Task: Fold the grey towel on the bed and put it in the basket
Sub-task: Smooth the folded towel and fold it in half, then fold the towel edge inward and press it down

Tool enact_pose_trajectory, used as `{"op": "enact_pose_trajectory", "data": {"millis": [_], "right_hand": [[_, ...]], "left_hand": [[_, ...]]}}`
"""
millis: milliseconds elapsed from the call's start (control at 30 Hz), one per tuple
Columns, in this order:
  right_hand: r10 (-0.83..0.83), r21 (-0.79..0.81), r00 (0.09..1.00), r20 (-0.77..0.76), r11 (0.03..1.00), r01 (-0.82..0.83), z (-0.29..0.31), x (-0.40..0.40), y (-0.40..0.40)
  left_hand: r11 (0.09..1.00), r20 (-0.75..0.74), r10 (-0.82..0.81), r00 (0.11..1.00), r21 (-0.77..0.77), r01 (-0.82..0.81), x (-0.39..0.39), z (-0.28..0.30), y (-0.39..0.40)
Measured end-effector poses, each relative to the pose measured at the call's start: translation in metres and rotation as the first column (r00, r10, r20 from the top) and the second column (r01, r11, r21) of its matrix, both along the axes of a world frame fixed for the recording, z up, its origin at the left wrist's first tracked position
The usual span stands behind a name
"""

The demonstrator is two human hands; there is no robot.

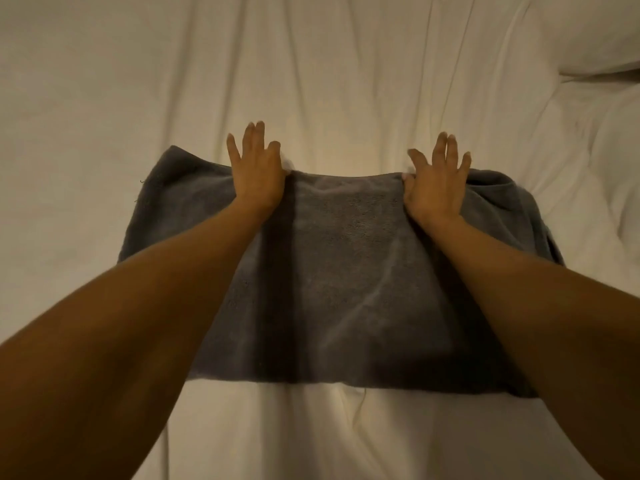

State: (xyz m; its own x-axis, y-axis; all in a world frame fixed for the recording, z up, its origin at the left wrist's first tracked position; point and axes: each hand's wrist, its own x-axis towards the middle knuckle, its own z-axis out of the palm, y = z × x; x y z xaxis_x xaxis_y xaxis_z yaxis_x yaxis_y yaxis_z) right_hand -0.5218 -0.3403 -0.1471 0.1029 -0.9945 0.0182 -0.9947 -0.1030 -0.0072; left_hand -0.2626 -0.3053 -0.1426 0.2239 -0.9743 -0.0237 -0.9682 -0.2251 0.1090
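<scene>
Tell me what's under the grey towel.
The grey towel lies on the white bedsheet, which shows all round it. Both hands, left and right, rest on its far edge. Anything beneath is covered.

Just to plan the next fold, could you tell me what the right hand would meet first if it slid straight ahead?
Probably only the bare white bedsheet beyond the grey towel; the right hand points there.
</scene>
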Motion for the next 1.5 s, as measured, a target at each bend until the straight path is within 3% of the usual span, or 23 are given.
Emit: {"op": "enact_pose_trajectory", "data": {"millis": [67,200,333,633,767,1133,1333,1500], "right_hand": [[0.006,-0.002,0.999,0.034,1.000,-0.006,-0.009,0.006,0.019],[-0.016,0.000,0.995,0.096,1.000,0.016,-0.028,0.027,0.067],[-0.041,0.126,0.994,0.101,0.992,0.028,-0.054,0.036,0.091],[-0.081,0.241,0.991,0.103,0.969,0.054,-0.043,0.048,0.094],[-0.066,0.211,0.987,0.147,0.977,0.034,-0.028,0.075,0.136],[0.271,0.316,0.939,0.210,0.890,-0.327,-0.030,0.234,0.288],[0.302,0.349,0.900,0.314,0.845,-0.405,-0.031,0.314,0.304],[0.269,0.421,0.928,0.257,0.833,-0.358,-0.044,0.353,0.317]], "left_hand": [[1.000,0.002,-0.024,1.000,0.019,0.024,0.001,-0.011,0.018],[0.992,-0.149,-0.116,0.982,-0.064,0.108,-0.012,-0.036,0.069],[0.973,-0.200,-0.163,0.966,0.128,0.190,-0.019,-0.065,0.090],[0.913,-0.225,-0.246,0.943,0.274,0.304,0.000,-0.048,0.077],[0.907,-0.142,-0.316,0.938,0.247,0.342,0.038,-0.029,0.098],[0.901,0.144,-0.339,0.930,0.333,0.277,0.216,-0.010,0.175],[0.828,0.249,-0.529,0.811,0.363,0.428,0.250,-0.017,0.170],[0.779,0.214,-0.611,0.762,0.330,0.533,0.258,-0.032,0.151]]}}
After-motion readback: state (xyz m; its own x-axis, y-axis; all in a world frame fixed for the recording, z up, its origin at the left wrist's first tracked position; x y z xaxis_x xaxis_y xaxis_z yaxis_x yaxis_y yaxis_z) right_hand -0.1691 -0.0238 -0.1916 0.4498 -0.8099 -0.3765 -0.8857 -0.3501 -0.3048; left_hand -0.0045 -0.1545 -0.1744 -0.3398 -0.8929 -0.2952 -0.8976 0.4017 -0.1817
